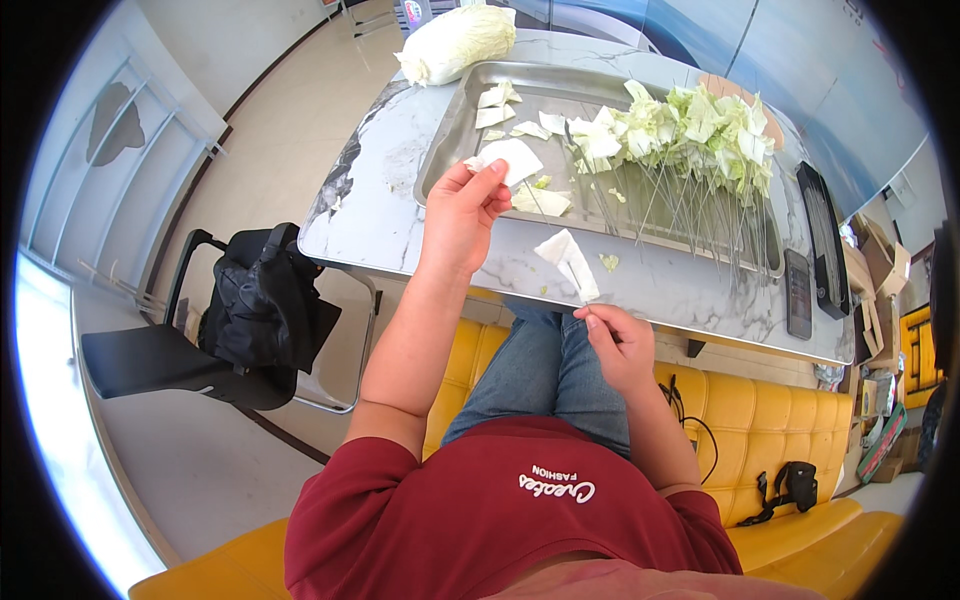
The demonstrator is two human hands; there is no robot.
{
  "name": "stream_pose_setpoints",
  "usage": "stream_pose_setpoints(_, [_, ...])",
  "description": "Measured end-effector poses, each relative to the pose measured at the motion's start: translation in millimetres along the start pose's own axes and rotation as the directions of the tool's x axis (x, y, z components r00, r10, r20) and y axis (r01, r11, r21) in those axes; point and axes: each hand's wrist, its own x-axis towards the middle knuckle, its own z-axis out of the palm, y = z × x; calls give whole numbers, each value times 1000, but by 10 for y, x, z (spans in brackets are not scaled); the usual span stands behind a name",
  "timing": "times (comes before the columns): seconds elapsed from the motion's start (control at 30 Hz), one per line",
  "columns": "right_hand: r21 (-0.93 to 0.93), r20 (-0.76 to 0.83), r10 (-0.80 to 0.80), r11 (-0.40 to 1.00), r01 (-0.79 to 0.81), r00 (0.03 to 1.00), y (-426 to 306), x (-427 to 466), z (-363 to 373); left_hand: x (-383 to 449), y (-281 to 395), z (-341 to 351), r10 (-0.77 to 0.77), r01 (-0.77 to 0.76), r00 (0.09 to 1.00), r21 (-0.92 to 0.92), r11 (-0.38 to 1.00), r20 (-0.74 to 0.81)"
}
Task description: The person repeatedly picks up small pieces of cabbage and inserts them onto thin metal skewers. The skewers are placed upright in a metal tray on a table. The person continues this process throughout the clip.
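My left hand (471, 206) pinches a white piece of napa cabbage leaf (517, 160) between thumb and fingers, above the near left of a metal tray (600, 226). Close to the table's front edge, my right hand (624, 346) grips the end of a thin metal skewer (533, 196). The skewer runs up towards the piece in my left hand. A second cabbage piece (564, 259) lies along its line near my right fingertips; I cannot tell for sure whether it is threaded. Many skewers loaded with cabbage leaves (690, 127) are heaped on the tray's right side.
Loose cabbage pieces (495, 114) lie in the tray. A whole napa cabbage (457, 43) rests at the table's far left corner. On the right are a phone (799, 294) and a long black box (823, 240) of skewers. A chair holds a black bag (259, 300).
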Motion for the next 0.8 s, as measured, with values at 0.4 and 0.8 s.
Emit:
stream_pose_setpoints(0.4, [254, 30, 160, 954, -163, 987, -154, 18, 46, -167, -131, -17, -33, -46, 985, 439, 897, 169])
stream_pose_setpoints(0.8, [310, 40, 178, 933, -181, 983, -124, 91, 93, -155, -241, 9, -16, -1, 998, 298, 955, 56])
